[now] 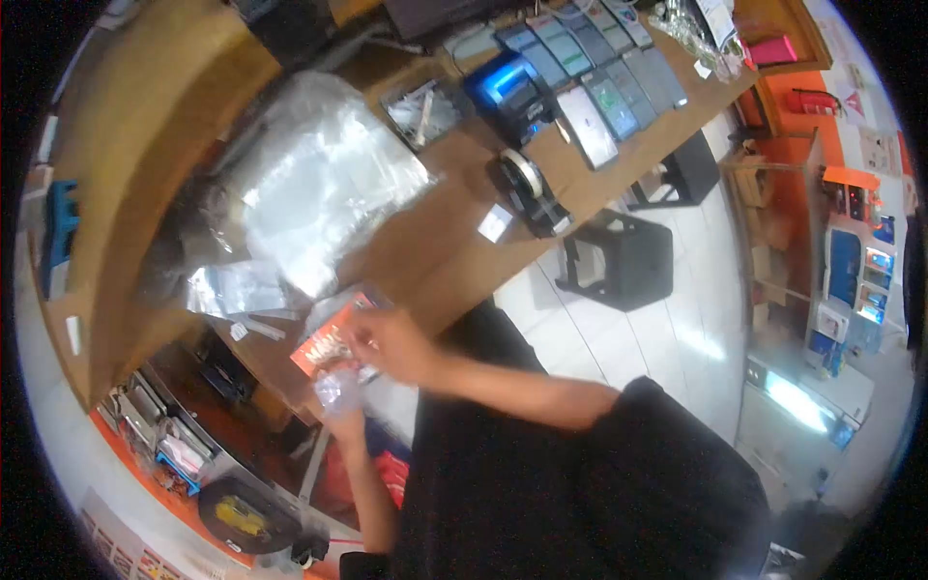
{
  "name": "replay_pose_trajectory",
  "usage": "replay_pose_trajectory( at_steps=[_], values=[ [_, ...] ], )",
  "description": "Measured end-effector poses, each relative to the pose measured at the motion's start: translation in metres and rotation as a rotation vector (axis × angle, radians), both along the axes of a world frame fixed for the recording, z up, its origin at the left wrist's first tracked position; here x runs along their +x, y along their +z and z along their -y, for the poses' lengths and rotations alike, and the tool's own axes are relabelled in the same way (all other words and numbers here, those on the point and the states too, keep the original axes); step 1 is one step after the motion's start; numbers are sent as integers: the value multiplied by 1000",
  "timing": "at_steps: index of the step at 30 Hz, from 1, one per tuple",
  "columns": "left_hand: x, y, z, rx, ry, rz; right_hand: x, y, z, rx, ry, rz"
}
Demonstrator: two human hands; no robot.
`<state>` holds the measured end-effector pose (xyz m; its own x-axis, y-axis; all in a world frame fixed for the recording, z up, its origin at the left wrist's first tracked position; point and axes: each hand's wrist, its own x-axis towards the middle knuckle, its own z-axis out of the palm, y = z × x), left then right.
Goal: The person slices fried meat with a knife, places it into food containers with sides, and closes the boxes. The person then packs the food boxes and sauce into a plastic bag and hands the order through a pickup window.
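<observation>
An orange printed packet (317, 354) with light markings is held over the front edge of the wooden counter. My left hand (340, 418) grips its lower end, where crumpled clear plastic (338, 391) partly covers the fingers. My right hand (391, 345) is closed at the packet's other side, its fingers bent against it and slightly blurred. Whether the plastic is a sleeve around the packet or a separate piece, I cannot tell. Beside the hands lies a small clear bag (242, 288), with a large pile of clear plastic bags (319, 184) beyond it.
The brown counter (435, 261) also carries a tape dispenser (530, 189), a blue-and-black device (507, 92), a tray of small items (422, 113) and rows of phone-like slabs (587, 126). Black stools (619, 259) stand on the tiled floor. Shelves (164, 435) sit below left.
</observation>
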<state>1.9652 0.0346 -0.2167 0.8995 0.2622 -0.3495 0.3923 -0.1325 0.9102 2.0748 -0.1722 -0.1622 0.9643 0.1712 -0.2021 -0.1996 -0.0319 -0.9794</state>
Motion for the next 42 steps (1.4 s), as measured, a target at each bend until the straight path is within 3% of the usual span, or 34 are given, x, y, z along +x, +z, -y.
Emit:
replay_pose_trajectory(
  at_steps=[1, 4, 5, 6, 7, 9, 10, 13, 16, 17, 19, 21, 22, 24, 27, 31, 34, 37, 39, 42],
  values=[
    [0, -3, 6, 0, 64, 48, -12, 2, -4, -123, 150, 7],
    [20, 28, 37, 98, 34, 201, -31, -2, -17, -155, 28, 134],
    [21, 26, 34, -15, 2, 198, -34, -14, -21, -201, 103, 154],
    [33, 35, 36, 323, -163, 413, -37, -20, -28, -243, 93, 126],
    [34, 62, 55, 151, -10, 351, -36, -21, -33, -284, 81, 94],
    [29, 59, 48, 118, -73, 373, -27, -5, -28, -418, 256, 84],
    [23, 37, 37, 152, -23, 332, -28, -4, -29, -423, 242, 132],
    [29, 50, 45, 315, -62, 476, -27, -8, -27, -373, 98, 339],
    [23, 31, 32, 353, 24, 329, -23, -14, -19, -317, 207, 296],
    [18, -2, 15, 472, 13, 288, -22, -27, -21, -324, 270, 264],
    [24, 0, 15, 593, -4, 268, -18, -14, -14, -333, 316, 246],
    [17, 14, 26, 441, 91, 300, -21, 4, -11, -274, 403, 4],
    [21, 25, 26, 446, 80, 309, -18, 1, -13, -268, 390, 10],
    [17, 39, 26, 169, -72, 326, -23, -12, -20, -282, 297, 353],
    [13, 22, 22, 205, -23, 410, -30, -27, -34, -199, 229, 402],
    [5, 43, 36, 264, -26, 305, -31, -18, -30, -189, 229, 353],
    [4, 49, 49, 109, 83, 393, -28, -15, -31, -297, 413, 183],
    [11, 41, 53, 279, 177, 507, -30, -26, -38, -347, 356, 240],
    [9, 57, 52, 411, 122, 370, -36, -30, -39, -297, 294, 310],
    [7, 75, 50, 534, 44, 239, -43, -25, -41, -249, 226, 191]
  ],
)
